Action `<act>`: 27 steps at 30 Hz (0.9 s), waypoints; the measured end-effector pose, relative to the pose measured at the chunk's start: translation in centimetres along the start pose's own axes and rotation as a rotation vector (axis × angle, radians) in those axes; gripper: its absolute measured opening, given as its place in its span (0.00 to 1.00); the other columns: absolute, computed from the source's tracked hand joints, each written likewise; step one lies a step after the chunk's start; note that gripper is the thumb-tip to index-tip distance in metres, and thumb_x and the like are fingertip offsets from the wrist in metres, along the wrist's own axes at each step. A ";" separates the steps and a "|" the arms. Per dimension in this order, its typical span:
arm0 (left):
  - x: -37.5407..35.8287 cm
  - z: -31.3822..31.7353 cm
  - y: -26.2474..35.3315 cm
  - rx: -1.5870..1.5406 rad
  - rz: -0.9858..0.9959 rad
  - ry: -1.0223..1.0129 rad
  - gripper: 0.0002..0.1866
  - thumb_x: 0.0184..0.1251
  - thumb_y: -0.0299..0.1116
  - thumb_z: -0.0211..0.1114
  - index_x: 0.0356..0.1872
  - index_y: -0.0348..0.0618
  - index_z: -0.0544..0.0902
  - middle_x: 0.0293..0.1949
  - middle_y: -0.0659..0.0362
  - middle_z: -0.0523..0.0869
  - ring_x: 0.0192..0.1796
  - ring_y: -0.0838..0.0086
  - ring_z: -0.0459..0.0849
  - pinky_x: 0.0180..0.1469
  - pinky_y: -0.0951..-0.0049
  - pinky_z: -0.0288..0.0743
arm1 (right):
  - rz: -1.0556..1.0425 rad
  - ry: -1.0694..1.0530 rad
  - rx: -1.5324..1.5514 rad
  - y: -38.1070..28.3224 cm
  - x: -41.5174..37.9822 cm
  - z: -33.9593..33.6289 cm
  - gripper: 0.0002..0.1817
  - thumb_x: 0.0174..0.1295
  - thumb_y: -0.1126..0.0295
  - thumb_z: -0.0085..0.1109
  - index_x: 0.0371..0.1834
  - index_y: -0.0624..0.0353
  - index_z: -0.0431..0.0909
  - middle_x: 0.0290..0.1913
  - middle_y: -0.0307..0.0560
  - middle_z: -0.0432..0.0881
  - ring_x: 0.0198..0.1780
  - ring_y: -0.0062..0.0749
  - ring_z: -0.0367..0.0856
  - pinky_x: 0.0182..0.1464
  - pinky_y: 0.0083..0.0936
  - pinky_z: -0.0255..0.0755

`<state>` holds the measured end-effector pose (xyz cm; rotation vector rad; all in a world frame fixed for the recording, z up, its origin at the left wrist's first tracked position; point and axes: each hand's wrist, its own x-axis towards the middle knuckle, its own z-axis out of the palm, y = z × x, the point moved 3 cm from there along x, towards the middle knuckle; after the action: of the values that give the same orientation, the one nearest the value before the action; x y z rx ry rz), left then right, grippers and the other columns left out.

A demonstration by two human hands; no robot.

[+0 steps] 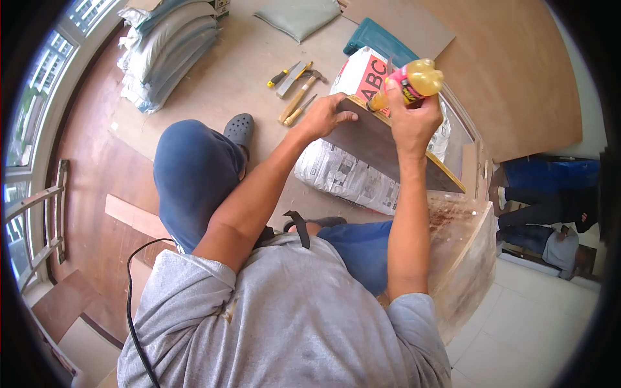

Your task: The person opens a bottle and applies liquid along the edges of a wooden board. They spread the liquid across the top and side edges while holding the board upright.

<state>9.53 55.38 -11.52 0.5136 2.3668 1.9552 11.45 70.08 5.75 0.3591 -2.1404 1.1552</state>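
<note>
Head view: the right hand [416, 119] is clamped around a tipped plastic bottle [422, 79], its neck at the yellowish edge of a tilted wooden board [378, 143]. The left hand [331, 118] grips the board's corner, thumb on its face. Beyond lie a hammer [299, 100] and a yellow-black screwdriver [279, 78], near an ABC-printed bag [361, 72]; farther off, stacked sacks [169, 52].

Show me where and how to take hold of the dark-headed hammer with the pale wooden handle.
I'd grip the hammer at mid-handle, coming from above, fingers closing across the handle's width: it is long, slim and lies flat. Avoid the pointed wooden-handled tool close beside it.
</note>
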 end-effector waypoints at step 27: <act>0.1 -0.3 0.4 -0.084 0.006 -0.005 0.25 0.69 0.39 0.76 0.64 0.40 0.84 0.56 0.46 0.90 0.60 0.54 0.87 0.64 0.59 0.77 | 0.142 0.136 -0.053 1.1 -0.2 -4.3 0.17 0.62 0.70 0.77 0.52 0.63 0.85 0.43 0.39 0.90 0.39 0.20 0.87 0.44 0.23 0.82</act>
<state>9.46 55.22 -11.08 0.5210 2.2709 2.0435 12.84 74.22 6.61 0.1025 -2.0995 1.1640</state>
